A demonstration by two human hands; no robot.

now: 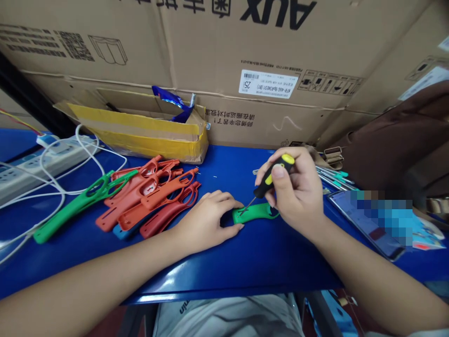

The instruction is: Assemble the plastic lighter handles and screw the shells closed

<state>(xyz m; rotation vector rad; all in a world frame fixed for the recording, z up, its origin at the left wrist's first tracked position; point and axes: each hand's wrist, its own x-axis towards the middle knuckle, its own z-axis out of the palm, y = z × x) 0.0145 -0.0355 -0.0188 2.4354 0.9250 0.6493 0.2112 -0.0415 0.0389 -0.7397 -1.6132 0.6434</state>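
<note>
My right hand (298, 187) is closed around the black-and-yellow handle of a screwdriver (268, 177). The screwdriver slants down to the left, its tip at the slotted end of a green plastic lighter casing (256, 213) lying on the table. My left hand (206, 217) rests on the table, thumb and forefinger closed about the left end of that casing. The casing's right end is partly hidden behind my right hand. Left of my left hand lies a pile of red and orange lighter casings (150, 192), a bit of blue showing beneath. Another green lighter casing (70, 213) lies beside the pile.
A yellow-taped open carton (140, 140) with a blue wrapper (175, 100) stands at the back, before a large cardboard box (224, 56). At left are a power strip (21, 180) and white cables. A phone (365, 224) and a brown bag (396, 135) lie at right.
</note>
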